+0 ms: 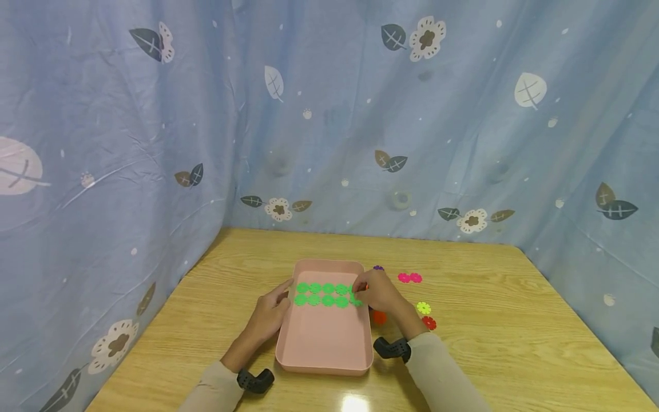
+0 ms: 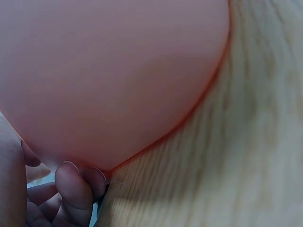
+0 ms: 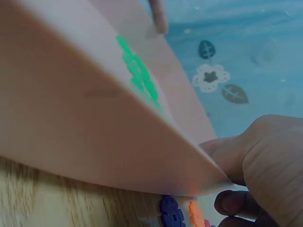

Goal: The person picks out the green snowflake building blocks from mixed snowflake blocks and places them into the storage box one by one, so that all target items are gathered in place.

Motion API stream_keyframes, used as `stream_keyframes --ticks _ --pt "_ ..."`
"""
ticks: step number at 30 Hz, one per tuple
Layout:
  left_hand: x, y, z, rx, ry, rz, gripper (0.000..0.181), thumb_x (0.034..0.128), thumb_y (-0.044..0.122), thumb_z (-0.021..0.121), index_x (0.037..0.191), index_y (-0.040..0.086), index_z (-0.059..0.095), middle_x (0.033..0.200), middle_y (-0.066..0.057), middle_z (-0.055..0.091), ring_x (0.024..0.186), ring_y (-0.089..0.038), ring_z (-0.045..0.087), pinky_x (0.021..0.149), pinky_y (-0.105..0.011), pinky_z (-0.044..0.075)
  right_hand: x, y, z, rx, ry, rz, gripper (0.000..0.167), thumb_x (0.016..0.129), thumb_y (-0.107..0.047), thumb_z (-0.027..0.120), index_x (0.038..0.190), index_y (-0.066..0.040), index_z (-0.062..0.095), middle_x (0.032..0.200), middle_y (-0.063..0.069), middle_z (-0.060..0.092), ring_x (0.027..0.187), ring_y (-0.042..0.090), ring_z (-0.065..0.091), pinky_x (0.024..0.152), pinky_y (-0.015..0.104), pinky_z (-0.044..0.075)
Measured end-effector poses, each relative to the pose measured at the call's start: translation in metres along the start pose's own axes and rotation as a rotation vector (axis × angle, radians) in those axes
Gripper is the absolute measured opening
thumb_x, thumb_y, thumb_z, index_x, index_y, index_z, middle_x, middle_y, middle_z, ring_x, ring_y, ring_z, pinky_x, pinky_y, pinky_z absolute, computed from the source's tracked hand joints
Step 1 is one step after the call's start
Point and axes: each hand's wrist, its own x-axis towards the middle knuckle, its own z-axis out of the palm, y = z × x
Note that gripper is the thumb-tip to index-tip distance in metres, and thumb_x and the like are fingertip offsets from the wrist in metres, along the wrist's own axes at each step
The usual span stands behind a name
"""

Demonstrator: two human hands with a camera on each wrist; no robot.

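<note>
A shallow pink tray [image 1: 324,343] sits on the table, with two rows of green flower-shaped discs [image 1: 328,300] laid across its far half. My left hand [image 1: 270,312] holds the tray's left wall; in the left wrist view, curled fingertips [image 2: 73,184] meet the wall's edge. Over the right rim reaches my right hand [image 1: 378,292], thumb and forefinger pinching a green disc [image 1: 356,301] at the rows' right end. In the right wrist view, the tray wall [image 3: 109,127] hides those fingertips, while the other fingers of the right hand [image 3: 270,165] curl outside it.
Right of the tray lie loose flower discs: a pink pair [image 1: 409,278], a yellow one [image 1: 424,308], a red one [image 1: 429,323], an orange one [image 1: 379,317] and a purple one [image 1: 378,268]. A blue patterned curtain [image 1: 329,126] stands behind the wooden table [image 1: 504,332].
</note>
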Motion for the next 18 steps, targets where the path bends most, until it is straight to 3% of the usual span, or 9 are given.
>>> stream_keyframes --ticks 9,12,13,18 --pt "-0.001 0.002 -0.003 0.005 0.006 -0.008 0.052 0.1003 0.007 0.042 0.152 0.004 0.045 0.131 -0.028 0.064 0.077 -0.025 0.071 0.063 -0.029 0.057 0.007 -0.003 0.007 -0.194 -0.049 -0.05 0.019 0.083 0.007 0.067 0.074 -0.01 0.071 0.073 -0.002 0.063 0.068 0.011 0.051 0.066 0.031 0.05" --pt "-0.001 0.003 -0.006 0.002 0.01 -0.017 0.052 0.1001 0.007 0.043 0.152 0.006 0.046 0.13 -0.026 0.065 0.089 -0.028 0.073 0.07 -0.033 0.059 0.01 -0.004 0.011 -0.242 -0.064 -0.05 0.022 0.082 0.008 0.064 0.075 -0.012 0.072 0.074 -0.002 0.065 0.068 0.011 0.053 0.066 0.032 0.051" --pt "0.0 0.003 -0.007 0.0 0.008 -0.02 0.052 0.1003 0.008 0.044 0.152 0.006 0.046 0.13 -0.026 0.065 0.098 -0.028 0.073 0.075 -0.033 0.059 0.011 -0.005 0.012 -0.249 -0.06 -0.047 0.022 0.082 0.008 0.064 0.076 -0.012 0.072 0.075 -0.003 0.066 0.068 0.011 0.054 0.066 0.032 0.052" --pt "0.001 0.005 -0.015 -0.03 -0.03 -0.036 0.052 0.1009 0.007 0.043 0.153 0.007 0.045 0.131 -0.028 0.064 0.09 -0.028 0.073 0.066 -0.036 0.06 0.012 -0.005 0.012 -0.217 -0.054 -0.05 0.02 0.085 0.005 0.066 0.074 -0.011 0.07 0.069 -0.005 0.06 0.063 0.01 0.049 0.064 0.031 0.048"
